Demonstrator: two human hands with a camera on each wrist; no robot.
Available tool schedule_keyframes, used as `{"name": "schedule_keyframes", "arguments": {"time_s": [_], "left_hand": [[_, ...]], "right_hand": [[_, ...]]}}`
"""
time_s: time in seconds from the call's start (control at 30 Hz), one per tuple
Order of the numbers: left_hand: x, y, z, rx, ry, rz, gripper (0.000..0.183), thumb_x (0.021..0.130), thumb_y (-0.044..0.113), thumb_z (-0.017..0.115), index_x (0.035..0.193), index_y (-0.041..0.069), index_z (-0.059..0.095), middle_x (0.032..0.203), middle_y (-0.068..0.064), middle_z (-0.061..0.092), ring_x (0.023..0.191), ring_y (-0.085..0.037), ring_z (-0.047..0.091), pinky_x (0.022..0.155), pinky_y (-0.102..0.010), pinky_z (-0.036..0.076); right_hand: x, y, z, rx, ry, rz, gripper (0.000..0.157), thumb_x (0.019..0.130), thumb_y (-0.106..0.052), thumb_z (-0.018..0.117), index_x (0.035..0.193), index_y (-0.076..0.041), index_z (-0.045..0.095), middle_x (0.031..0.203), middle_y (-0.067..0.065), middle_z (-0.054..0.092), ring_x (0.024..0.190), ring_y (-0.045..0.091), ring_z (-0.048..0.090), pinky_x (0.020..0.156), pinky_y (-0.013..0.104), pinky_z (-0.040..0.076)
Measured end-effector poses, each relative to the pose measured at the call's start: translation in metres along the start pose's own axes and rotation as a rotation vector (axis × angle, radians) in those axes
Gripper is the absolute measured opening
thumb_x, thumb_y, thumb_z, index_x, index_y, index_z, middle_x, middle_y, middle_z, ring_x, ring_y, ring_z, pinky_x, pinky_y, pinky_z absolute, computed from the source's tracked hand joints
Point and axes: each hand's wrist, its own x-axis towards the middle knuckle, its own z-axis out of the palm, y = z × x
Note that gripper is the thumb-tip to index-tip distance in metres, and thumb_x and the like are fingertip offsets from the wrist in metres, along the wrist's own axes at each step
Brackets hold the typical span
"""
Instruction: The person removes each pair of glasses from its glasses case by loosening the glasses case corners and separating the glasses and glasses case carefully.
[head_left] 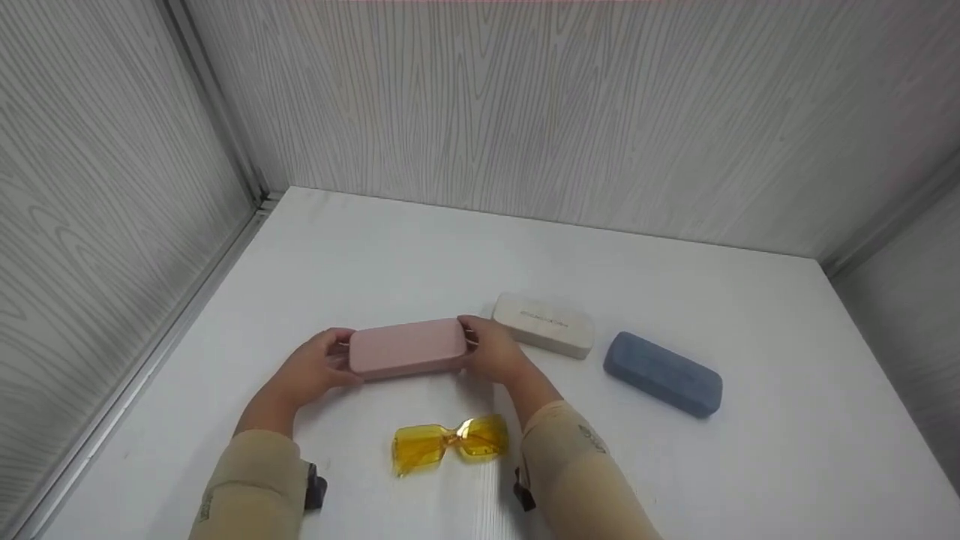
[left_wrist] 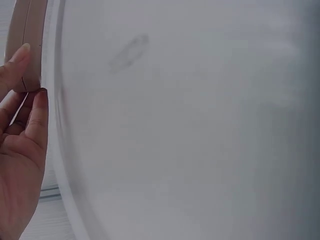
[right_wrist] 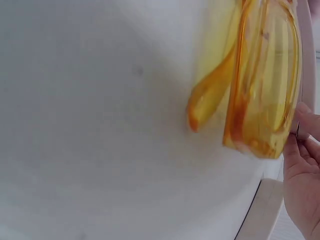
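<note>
Grey wood-grain walls (head_left: 487, 105) stand around the far edge and sides of a white surface (head_left: 375, 247); my beige left sleeve (head_left: 251, 480) and right sleeve (head_left: 581, 472) reach in from the near edge; pink case (head_left: 407, 346) is left of centre on the head view, lid shut, seam line visible from the left wrist, long side running left-right; can't tell if its underside touches the surface; left grip (head_left: 309, 367) has its left end, thumb on the near side, fingers curled round the end; right grip (head_left: 495, 351) has the right end likewise, both closed only to the case's width; blue case (head_left: 664, 373) lies well right of my right grip, angled, right end nearer me; off-white case (head_left: 544, 325) sits just beyond my right grip, left of the blue one, apart from it, lettering on top too small to read; yellow glasses (head_left: 420, 446) lie between my forearms, nearer me than the pink case, one temple tip showing beside a lens from the right wrist; small black piece (head_left: 316, 487) at the left cuff.
</note>
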Motion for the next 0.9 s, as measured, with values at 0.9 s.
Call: {"name": "schedule_keyframes", "arguments": {"time_s": [0.9], "left_hand": [[0.003, 0.001, -0.006, -0.013, -0.083, -0.051, 0.091, 0.068, 0.031, 0.079, 0.141, 0.012, 0.028, 0.141, -0.012, 0.037, 0.13, -0.03, 0.032, 0.106, -0.05, 0.026]], "right_hand": [[-0.008, 0.004, 0.0, -0.04, 0.037, 0.006, 0.072, 0.078, -0.014, 0.072, 0.141, -0.016, 0.036, 0.14, 0.003, 0.042, 0.128, 0.02, 0.038, 0.105, 0.036, 0.033]]}}
